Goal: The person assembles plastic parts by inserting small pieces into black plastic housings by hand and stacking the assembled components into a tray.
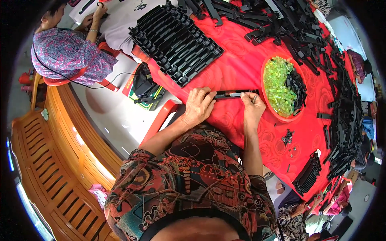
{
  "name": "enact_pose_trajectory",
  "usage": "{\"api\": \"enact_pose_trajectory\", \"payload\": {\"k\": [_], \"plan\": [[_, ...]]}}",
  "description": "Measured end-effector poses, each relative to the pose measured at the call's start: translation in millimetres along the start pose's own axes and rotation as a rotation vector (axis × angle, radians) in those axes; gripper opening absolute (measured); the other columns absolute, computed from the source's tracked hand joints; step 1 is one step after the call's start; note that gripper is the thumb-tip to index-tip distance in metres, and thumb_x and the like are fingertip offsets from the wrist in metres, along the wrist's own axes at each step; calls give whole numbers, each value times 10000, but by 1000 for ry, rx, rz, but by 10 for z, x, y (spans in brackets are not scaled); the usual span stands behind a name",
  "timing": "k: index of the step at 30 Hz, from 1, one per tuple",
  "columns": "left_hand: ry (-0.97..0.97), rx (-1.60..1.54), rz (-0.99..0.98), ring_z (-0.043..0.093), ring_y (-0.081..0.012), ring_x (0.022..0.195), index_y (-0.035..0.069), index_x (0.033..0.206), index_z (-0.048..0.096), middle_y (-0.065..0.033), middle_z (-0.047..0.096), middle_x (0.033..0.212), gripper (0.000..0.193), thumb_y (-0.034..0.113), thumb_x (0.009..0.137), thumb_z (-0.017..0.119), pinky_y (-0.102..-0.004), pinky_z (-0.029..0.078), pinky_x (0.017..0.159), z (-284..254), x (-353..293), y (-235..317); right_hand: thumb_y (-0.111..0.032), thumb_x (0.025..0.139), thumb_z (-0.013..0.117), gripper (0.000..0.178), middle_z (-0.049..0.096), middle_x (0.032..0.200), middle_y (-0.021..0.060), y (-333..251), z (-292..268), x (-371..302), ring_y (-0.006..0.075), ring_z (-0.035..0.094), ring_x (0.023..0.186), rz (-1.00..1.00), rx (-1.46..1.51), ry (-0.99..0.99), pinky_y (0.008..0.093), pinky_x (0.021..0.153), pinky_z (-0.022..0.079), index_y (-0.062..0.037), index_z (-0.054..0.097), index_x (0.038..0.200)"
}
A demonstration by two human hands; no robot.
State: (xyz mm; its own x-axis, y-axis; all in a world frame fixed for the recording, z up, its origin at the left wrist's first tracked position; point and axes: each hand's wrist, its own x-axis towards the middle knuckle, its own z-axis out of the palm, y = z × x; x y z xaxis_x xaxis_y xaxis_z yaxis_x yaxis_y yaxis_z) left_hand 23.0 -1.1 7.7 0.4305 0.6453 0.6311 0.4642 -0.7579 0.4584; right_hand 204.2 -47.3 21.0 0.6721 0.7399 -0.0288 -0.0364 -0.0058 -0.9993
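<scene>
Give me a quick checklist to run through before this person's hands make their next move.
1. Left hand on the black strip: ok, fingers at its left end.
2. Right hand at the strip: ok, fingertips over its right part.
3. Strip's inner parts seated properly: cannot tell, too small.
4. Orange-red bowl close by: ok, beside the right hand, with yellow-green pieces inside.
5. Small dark bits neatly gathered: not ok, some lie scattered on the red cloth.

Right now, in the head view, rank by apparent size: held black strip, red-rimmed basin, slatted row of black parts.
1. Row of black parts
2. Basin
3. Black strip, partly covered
</scene>
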Motion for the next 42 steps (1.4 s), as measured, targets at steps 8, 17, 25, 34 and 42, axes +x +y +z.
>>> {"api": "enact_pose_trajectory", "payload": {"k": [8,17,25,34,42], "plan": [[-30,-32,-22,531,-286,864,40,1047,599,-113,551,984,345,62,716,693,-392,424,718,31,-40,-26,16,785,691,77,480,630,-86,97,92,-21,13,363,558,-10,-44,0,197,493,283,-3,634,737],[-18,-50,-32,546,-298,858,37,1052,596,-121,563,992,374,45,697,714,-398,430,711,59,-63,-44,3,778,699,82,461,602,-82,154,139,-27,20,352,541,-53,-106,23,212,476,282,-3,636,725],[-70,-17,8,539,-291,867,37,1041,601,-118,561,987,358,67,701,712,-389,430,719,25,-29,-49,-106,761,708,119,525,550,36,64,160,-44,108,471,509,-113,-447,77,300,503,388,-14,634,747],[-275,44,106,510,-287,913,126,1117,615,-137,516,1013,353,182,771,652,-422,443,784,-3,157,-23,-188,776,677,178,600,642,133,-75,187,-38,329,607,617,-170,-717,20,425,566,440,-39,581,765],[-437,-2,86,525,-301,929,124,1077,651,-121,529,1018,360,172,722,695,-425,457,801,7,254,-85,-180,773,673,193,593,642,135,-89,182,-58,343,602,623,-150,-756,4,433,572,441,-31,551,764]]}}
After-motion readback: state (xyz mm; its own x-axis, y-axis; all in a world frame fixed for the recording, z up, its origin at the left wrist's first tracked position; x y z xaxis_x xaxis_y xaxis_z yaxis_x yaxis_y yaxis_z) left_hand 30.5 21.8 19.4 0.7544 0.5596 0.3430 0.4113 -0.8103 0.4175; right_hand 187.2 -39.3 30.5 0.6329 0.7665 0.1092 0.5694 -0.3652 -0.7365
